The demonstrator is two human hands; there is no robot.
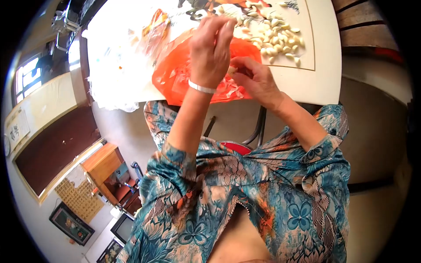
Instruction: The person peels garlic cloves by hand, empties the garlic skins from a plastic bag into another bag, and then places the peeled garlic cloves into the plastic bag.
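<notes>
A red plastic bag lies open at the table's near edge, with pale peels in it. Above the bag is my left hand, a white band round its wrist, fingers bent toward the far side; what its fingertips hold, if anything, is hidden. My right hand is over the bag's right side, thumb and fingers pinched on a small pale piece that looks like a garlic clove. Many peeled garlic cloves lie spread on the table to the right of the bag.
The white table has a printed picture at its far side. Clear plastic wrapping and white plastic lie left of the red bag. Table legs stand below the near edge. A wooden cabinet is at the lower left.
</notes>
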